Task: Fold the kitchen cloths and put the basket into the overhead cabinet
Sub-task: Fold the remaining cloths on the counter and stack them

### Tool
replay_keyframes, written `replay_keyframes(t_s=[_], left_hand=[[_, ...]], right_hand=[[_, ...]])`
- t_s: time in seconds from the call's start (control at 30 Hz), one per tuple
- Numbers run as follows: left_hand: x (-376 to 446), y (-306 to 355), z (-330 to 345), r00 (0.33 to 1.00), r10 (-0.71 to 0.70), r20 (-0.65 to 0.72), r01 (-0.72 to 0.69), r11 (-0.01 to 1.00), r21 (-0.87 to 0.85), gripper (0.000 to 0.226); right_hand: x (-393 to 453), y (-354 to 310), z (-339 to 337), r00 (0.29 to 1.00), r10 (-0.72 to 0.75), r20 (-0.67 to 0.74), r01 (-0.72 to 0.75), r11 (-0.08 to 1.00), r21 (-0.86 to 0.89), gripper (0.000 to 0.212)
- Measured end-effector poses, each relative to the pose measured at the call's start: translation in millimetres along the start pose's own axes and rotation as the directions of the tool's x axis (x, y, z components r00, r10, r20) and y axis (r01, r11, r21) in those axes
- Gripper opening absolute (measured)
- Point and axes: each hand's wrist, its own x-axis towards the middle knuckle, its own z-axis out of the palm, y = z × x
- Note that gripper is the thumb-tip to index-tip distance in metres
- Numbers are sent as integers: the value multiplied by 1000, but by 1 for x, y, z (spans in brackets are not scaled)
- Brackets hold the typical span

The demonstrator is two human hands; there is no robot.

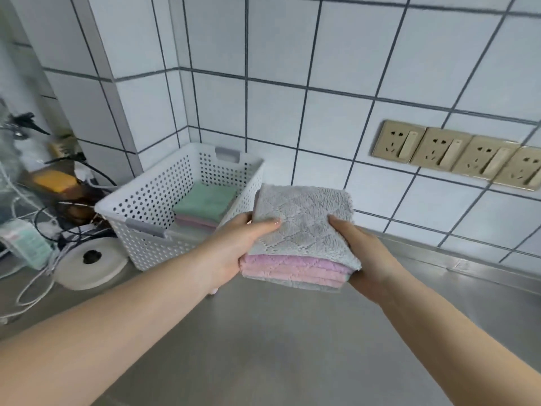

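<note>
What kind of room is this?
Most likely a kitchen: a brushed stainless-steel counter, a white-tiled wall with dark grout, a row of beige wall sockets, and folded cloths.

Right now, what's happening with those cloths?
Both hands, left and right, grip the folded stack above the counter. Basket alongside, cloths inside. Path clear.

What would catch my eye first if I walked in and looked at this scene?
Probably the stack of folded cloths, grey on top with pink beneath, held above the steel counter by both hands, left hand and right hand. Just left of it stands a white perforated basket with more folded cloths inside.
</note>
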Motion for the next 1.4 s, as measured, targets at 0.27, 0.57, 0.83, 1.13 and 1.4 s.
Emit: replay_keyframes(t_s=[0.27, 0.57, 0.83, 1.13, 1.4], left_hand=[[7, 51, -41, 1000, 14, 24, -12, 995, -102, 37], [66, 81, -133, 999, 30, -32, -32, 998, -52, 33], [152, 95, -218, 999, 47, 2, -46, 993, 111, 39], [232, 61, -238, 989, -127, -79, 147, 921, 360, 63], [279, 36, -236, 972, -156, -177, 218, 883, 417, 65]], right_hand=[[21, -38, 47, 998, -33, 47, 36, 997, -63, 40], [94, -41, 128, 993, -99, -69, 92, 991, -101, 35], [194, -19, 203, 967, -40, -251, 32, 999, -35, 30], [277, 15, 208, 908, 34, -417, -104, 984, -148, 26], [310, 39, 212, 876, 73, -476, -160, 977, -144, 34]])
